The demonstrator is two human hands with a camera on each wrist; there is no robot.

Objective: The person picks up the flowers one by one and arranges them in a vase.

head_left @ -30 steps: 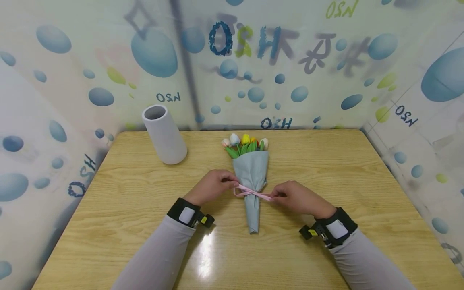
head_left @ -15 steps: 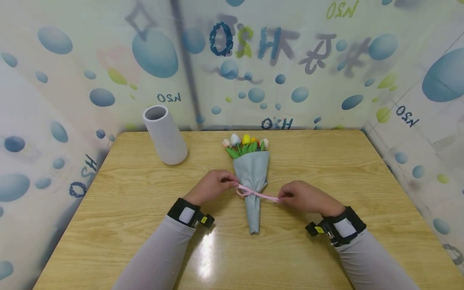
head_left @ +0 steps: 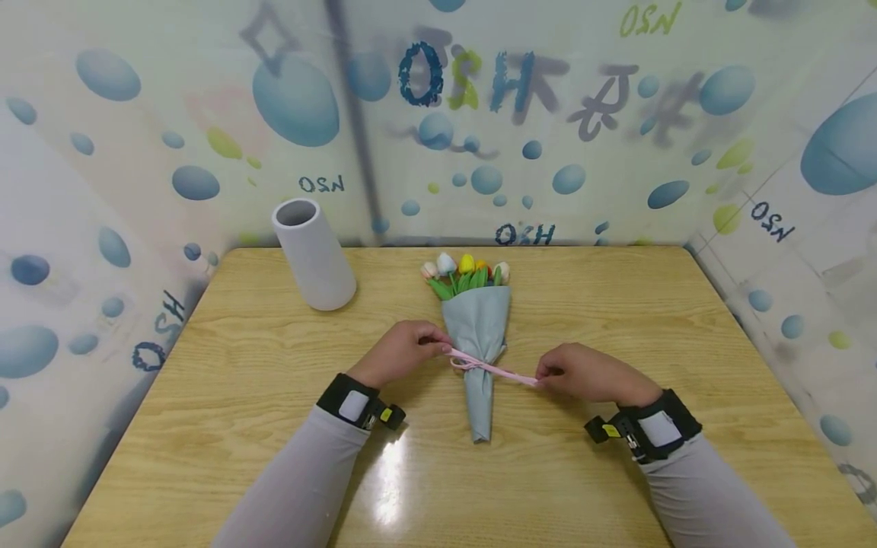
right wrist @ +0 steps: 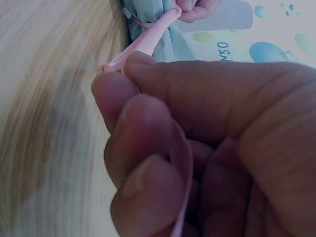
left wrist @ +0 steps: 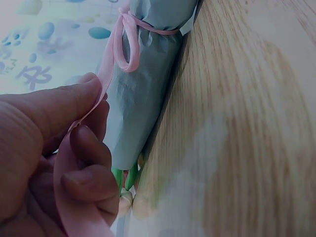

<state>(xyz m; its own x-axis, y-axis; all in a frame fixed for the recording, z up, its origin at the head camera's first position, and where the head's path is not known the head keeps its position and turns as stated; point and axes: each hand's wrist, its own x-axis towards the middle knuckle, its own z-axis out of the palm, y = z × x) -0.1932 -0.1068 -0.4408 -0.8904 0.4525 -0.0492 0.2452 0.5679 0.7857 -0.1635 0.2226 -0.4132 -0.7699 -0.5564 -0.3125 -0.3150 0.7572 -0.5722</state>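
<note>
A tulip bouquet (head_left: 476,323) wrapped in pale blue-grey paper lies on the table, its blossoms toward the back. Round its narrow waist runs a pink ribbon (head_left: 503,373), with a small loop showing at the knot in the left wrist view. My left hand (head_left: 404,352) pinches one ribbon end between thumb and fingers, just left of the wrap. On the other side my right hand (head_left: 582,373) pinches the opposite end, and that length stretches straight from the knot. In the right wrist view the ribbon (right wrist: 153,37) passes between thumb and forefinger, its tail running through the curled fingers.
A white vase (head_left: 315,259) stands upright at the back left of the wooden table (head_left: 274,472). Behind the table rises a wall covering (head_left: 438,190) printed with blue drops and letters.
My right hand has moved to the right, drawing out its ribbon end, and the loop at the knot has become smaller. The left hand has stayed nearly in place.
</note>
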